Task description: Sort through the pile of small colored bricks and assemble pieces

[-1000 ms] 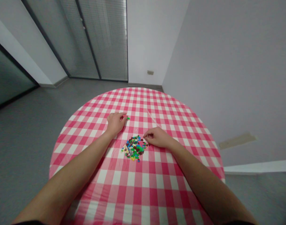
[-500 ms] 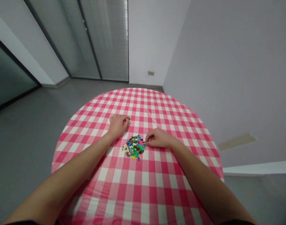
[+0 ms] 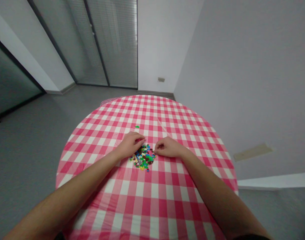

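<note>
Brick pile [image 3: 144, 160] on counter [image 3: 147, 196], just beside both sets of fingers. Left hand [image 3: 130, 144] at far-left edge, fingers slightly parted; right hand [image 3: 168, 147] at right edge, fingers curled, can't tell if holding.

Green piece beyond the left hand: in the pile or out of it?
Out of it. The green piece lies apart on the checked tablecloth, with the left hand between it and the pile of small coloured pieces.
</note>
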A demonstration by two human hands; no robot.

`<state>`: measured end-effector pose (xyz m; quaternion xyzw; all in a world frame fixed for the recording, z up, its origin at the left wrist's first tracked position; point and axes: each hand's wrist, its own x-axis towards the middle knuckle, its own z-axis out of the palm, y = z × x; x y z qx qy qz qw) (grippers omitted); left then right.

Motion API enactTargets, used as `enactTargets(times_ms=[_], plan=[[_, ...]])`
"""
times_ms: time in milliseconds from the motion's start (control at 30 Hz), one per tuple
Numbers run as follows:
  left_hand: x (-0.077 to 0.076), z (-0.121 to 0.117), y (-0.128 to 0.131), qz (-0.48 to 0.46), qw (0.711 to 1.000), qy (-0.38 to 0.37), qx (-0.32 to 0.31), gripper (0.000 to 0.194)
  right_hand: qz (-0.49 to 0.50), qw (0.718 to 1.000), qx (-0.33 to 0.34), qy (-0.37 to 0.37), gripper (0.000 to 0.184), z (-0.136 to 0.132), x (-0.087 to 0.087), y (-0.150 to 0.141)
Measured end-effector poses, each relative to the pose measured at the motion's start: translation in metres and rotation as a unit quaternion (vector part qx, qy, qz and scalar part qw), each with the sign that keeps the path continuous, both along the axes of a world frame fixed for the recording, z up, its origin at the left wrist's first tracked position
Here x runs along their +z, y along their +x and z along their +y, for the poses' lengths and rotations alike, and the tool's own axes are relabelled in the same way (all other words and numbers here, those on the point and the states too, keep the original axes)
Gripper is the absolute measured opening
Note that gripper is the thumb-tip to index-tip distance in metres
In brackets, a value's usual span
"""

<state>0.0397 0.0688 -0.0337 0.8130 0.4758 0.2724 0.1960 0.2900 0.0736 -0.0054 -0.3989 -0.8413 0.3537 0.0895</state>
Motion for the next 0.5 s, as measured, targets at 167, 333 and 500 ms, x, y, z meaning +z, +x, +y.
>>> enactTargets(times_ms=[167, 333, 500], plan=[[0.004, -0.008, 0.000, 0.007, 0.995, -0.017, -0.099, 0.027, -0.005, 1.000, -0.003, -0.020, 0.012, 0.000, 0.002, 0.001], [0.004, -0.002, -0.009, 0.023, 0.988, -0.010, -0.152, 0.029, 0.017, 0.999, 0.004, -0.035, 0.016, 0.002, 0.000, 0.002], [0.004, -0.002, -0.011, 0.038, 0.986, -0.019, -0.160, 0.027, 0.024, 0.999, 0.013, -0.034, 0.028, 0.004, -0.002, 0.003]])
